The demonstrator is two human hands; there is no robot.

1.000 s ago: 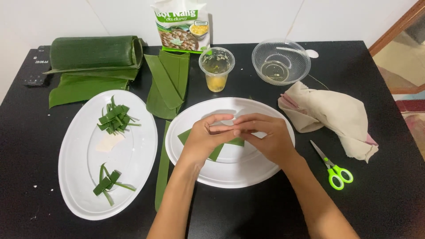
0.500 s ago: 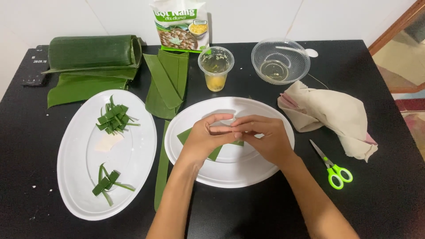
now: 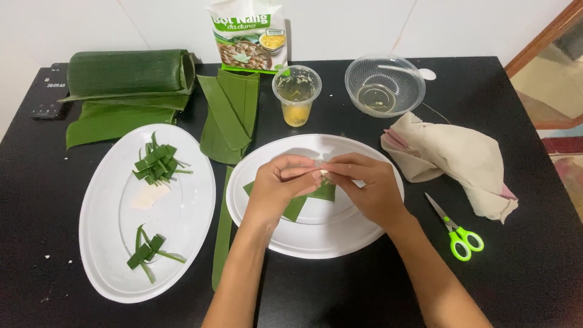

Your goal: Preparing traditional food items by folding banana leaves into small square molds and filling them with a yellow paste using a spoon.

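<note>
both hands meet over the middle of the round white plate (image 3: 316, 237), fingertips pinched together on a small white piece (image 3: 324, 172) held between them; the left hand (image 3: 280, 185) curls in from one side, the right hand (image 3: 364, 185) from the other. under them green leaf strips (image 3: 297, 206) lie crossed on the plate. left of it an oval white plate (image 3: 109, 243) carries folded leaf knots (image 3: 156, 163). green-handled scissors (image 3: 456, 231) lie to the right, near a beige cloth (image 3: 449, 158). a plastic cup (image 3: 296, 94), a clear bowl (image 3: 384, 85) and rolled banana leaves (image 3: 127, 71) sit farther back.
</note>
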